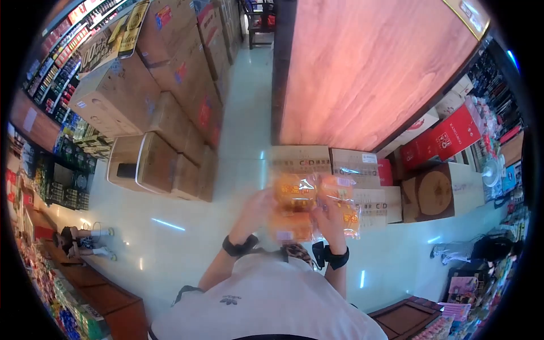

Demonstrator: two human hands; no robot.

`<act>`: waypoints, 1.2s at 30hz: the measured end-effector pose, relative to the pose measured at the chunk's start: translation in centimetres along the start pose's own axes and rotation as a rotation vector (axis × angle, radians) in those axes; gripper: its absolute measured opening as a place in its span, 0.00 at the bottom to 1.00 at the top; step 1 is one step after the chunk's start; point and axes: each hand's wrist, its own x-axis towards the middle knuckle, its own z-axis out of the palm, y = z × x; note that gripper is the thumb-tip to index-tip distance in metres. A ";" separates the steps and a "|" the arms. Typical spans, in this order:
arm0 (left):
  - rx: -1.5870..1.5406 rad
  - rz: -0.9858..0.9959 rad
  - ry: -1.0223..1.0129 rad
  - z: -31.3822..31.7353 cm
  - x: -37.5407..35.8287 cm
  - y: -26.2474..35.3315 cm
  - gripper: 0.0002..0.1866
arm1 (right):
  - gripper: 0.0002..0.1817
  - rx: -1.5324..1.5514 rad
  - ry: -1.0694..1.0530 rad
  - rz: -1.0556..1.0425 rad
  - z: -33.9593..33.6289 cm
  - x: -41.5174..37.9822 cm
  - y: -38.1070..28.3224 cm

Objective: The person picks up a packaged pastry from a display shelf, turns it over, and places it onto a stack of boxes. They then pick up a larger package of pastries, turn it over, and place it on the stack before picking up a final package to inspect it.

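Several orange snack packets (297,192) in clear, shiny plastic are held up in front of my chest. Their printing is partly blurred. My right hand (330,218) is closed on the packets at the right, with its thumb lying over the plastic. At the left side of the packets is my left hand (255,211), smeared by motion. Its fingers are too blurred to show whether they grip the plastic. Both wrists wear black bands.
Tall stacks of cardboard boxes (127,93) stand to the left. A wood-panelled counter (362,68) rises ahead, with cartons (354,164) along its base. Stocked shelves line both sides. One person (73,241) is at the left, another (487,249) at the right.
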 end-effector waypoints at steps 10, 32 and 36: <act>0.238 0.142 0.178 1.6 -0.5 3.5 0.22 | 0.18 0.085 -0.143 0.117 0.0 0.8 -1.4; 0.527 -0.121 1.137 8.9 -19.8 8.2 0.24 | 0.19 0.097 -1.199 0.079 3.8 -4.1 -3.2; 0.476 -0.181 1.388 12.0 -27.2 7.5 0.25 | 0.21 0.087 -1.453 0.082 6.4 -9.0 -3.1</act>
